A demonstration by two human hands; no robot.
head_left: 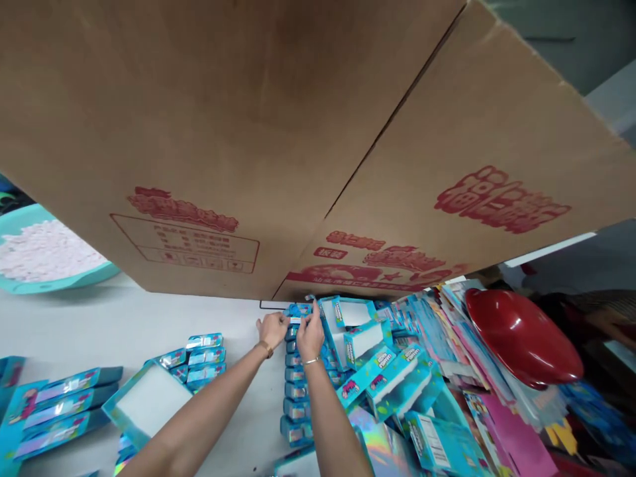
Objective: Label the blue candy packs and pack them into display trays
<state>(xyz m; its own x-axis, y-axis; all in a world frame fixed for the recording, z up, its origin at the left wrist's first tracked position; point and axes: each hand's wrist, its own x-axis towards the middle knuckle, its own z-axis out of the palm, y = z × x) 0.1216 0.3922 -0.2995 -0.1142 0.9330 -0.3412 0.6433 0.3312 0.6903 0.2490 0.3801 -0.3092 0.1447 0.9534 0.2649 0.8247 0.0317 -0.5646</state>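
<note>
One white strip (295, 320) is between the left hand (273, 330) and right hand (311, 334); I can't tell if either grip pinches it.

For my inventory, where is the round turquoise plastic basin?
In the head view, the basin is at the left edge, partly hidden by the large brown cardboard box.

My left arm (213, 412): stretched forward, forearm slanting inward
My left hand (273, 329): fingers bent, tips toward my right
My right arm (334, 412): reaching forward more steeply
My right hand (311, 334): near my left, one finger extended
</note>
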